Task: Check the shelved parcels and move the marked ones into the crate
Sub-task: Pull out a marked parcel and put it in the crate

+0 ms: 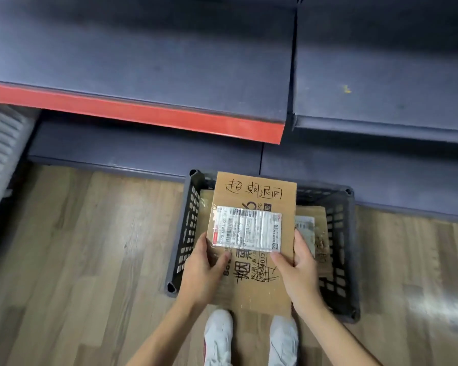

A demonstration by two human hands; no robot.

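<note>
Wood-plank floor [90, 260] below, dark blue shelves [143, 62] above with a red front edge [143, 112], bare of parcels as far as visible here. Down on the floor against the lowest shelf, a dark slotted crate [339, 233]. Held above the crate, a flat cardboard parcel [251, 286], handwriting in black marker across its far end, a white shipping label [247, 228] under glossy tape in the middle, more scribbled marker nearer the body. Left hand [201, 270] gripping the parcel's left edge, thumb lying on top by the label's corner; right hand [299, 270] gripping the right edge likewise, thumb on the cardboard, fingers curled under and out of sight. Both hands closed round the parcel, neither free. Already inside the crate, partly hidden beneath the held one, another brown parcel [320, 228] with its own label showing at the right. White shoes [218, 336] at the bottom, just short of the crate. Judging by the marker writing, probably a marked parcel, checked and on the way in; at least one transfer done, this one not yet set down. Remaining: lowering and releasing it onto the parcel below, then back to whatever shelves lie outside this view; how many parcels remain, impossible to tell.
</note>
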